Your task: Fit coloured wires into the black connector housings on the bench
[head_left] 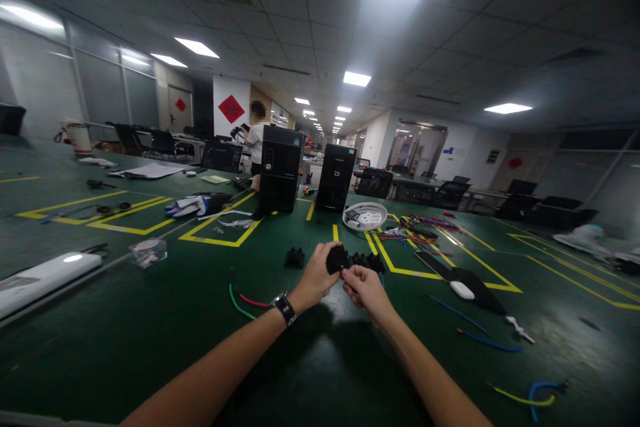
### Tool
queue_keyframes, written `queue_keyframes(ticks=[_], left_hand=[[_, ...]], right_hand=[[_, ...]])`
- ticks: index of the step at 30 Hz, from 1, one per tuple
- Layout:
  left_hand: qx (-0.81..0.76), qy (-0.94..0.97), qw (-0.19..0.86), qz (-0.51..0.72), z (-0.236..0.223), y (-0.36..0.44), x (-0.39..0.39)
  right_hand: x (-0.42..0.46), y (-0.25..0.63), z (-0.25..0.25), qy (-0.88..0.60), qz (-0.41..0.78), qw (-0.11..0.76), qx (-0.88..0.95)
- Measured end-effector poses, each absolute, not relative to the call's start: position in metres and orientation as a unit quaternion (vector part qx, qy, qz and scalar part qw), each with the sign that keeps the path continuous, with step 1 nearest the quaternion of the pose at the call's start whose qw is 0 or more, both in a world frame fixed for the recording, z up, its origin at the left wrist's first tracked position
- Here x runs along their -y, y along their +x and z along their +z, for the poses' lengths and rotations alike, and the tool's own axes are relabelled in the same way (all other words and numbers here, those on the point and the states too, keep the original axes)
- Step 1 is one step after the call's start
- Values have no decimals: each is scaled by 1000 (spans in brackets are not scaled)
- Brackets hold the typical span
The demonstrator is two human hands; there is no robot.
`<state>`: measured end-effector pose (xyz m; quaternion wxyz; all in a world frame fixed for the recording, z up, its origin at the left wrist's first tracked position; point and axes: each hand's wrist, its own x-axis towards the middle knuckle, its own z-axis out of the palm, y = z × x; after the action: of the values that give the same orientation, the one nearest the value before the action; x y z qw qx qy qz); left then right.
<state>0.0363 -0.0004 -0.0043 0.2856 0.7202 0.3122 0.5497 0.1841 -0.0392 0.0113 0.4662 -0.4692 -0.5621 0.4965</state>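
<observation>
My left hand, with a watch on its wrist, is closed around a small black plastic part held above the green table. My right hand is closed in a pinch right below and beside that part, touching it. More black parts lie on the table just behind my hands, and another black piece sits to the left.
Two black computer towers stand at the back, a white basket beside them. Loose coloured cables lie left and right of my arms. A white mouse lies on a black pad at right. A person stands far behind.
</observation>
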Motion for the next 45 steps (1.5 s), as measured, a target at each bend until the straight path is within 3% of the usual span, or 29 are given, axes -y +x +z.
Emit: queue_keyframes(ticks=[31, 40, 45], left_hand=[[-315, 656, 392, 563, -10, 40, 0], [-250, 604, 534, 536, 1, 38, 3], [-256, 575, 501, 594, 8, 35, 4]], right_hand=[[36, 185, 7, -484, 502, 444, 563], [31, 197, 8, -478, 521, 418, 571], [39, 192, 13, -450, 543, 383, 597]])
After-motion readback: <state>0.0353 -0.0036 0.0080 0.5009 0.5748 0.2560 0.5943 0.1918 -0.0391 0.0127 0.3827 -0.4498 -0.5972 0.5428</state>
